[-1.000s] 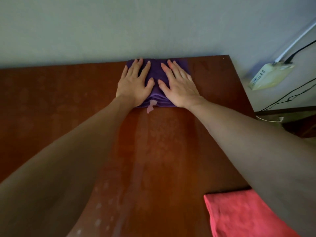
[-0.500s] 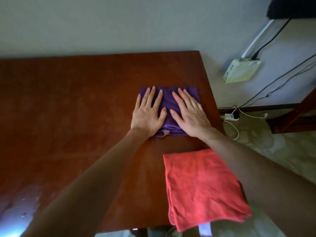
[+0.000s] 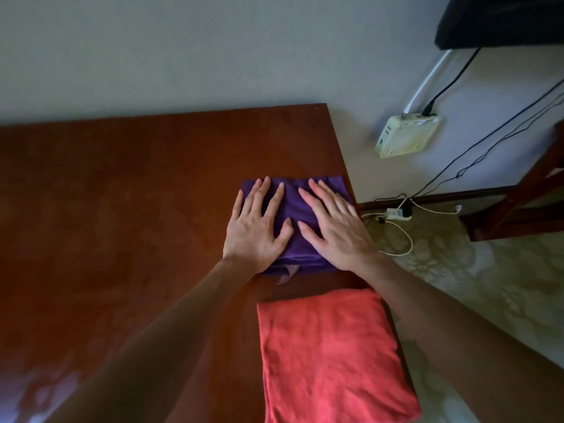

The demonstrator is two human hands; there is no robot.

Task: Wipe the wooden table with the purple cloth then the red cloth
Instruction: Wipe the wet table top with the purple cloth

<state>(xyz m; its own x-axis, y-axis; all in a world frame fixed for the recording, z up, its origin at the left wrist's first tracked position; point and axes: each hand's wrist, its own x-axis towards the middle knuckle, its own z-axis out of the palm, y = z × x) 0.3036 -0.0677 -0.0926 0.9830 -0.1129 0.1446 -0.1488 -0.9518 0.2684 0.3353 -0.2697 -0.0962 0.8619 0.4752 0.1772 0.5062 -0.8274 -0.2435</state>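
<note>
Purple cloth pinned flat under both open hands, left hand and right hand; I'd press evenly, overlap strokes across the worktop.

The worktop is dark reddish-brown wood with a pale sheen at lower left. At centre lies a deep purple cloth with a lilac tag; below it, a coral-red cloth. The wall is grey; the floor at right shows a cream floral pattern.
</note>
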